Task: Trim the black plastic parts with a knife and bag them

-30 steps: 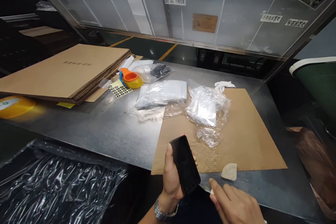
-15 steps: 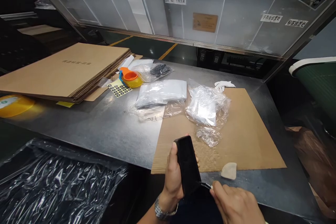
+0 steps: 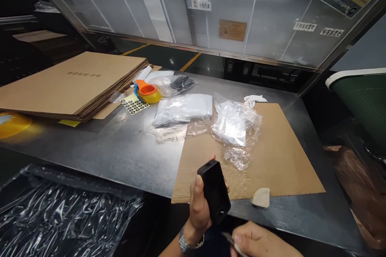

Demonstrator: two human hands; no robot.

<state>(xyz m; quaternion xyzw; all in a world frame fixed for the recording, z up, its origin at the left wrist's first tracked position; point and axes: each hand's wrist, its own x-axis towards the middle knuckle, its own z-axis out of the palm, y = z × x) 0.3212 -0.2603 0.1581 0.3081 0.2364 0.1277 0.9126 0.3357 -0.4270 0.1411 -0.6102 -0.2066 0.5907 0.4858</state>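
Observation:
My left hand [image 3: 199, 211] is wrapped round a black rectangular housing [image 3: 214, 190], holding it tilted above the table's near edge. A round hole shows near its lower end and a small opening on its top end. Below it, my right hand [image 3: 259, 241] is closed on a slim knife [image 3: 228, 237], blurred, its narrow metallic blade pointing left. The blade is apart from the housing. A pale fan-shaped piece of cloth or pad [image 3: 261, 198] lies on the table just beyond my right hand.
On the metal table [image 3: 144, 156] lie a cardboard sheet [image 3: 280, 156], clear bags of white items [image 3: 183, 108], a crumpled clear bag [image 3: 237, 122], a white glove [image 3: 255, 99], a tape roll [image 3: 150, 93] and stacked cardboard [image 3: 81, 84]. A black plastic-lined bin [image 3: 66, 213] stands at the left front.
The knife has come away from the housing's lower end, with my right hand moving down and left. My left hand has turned the housing, so its top end and a lower hole now show.

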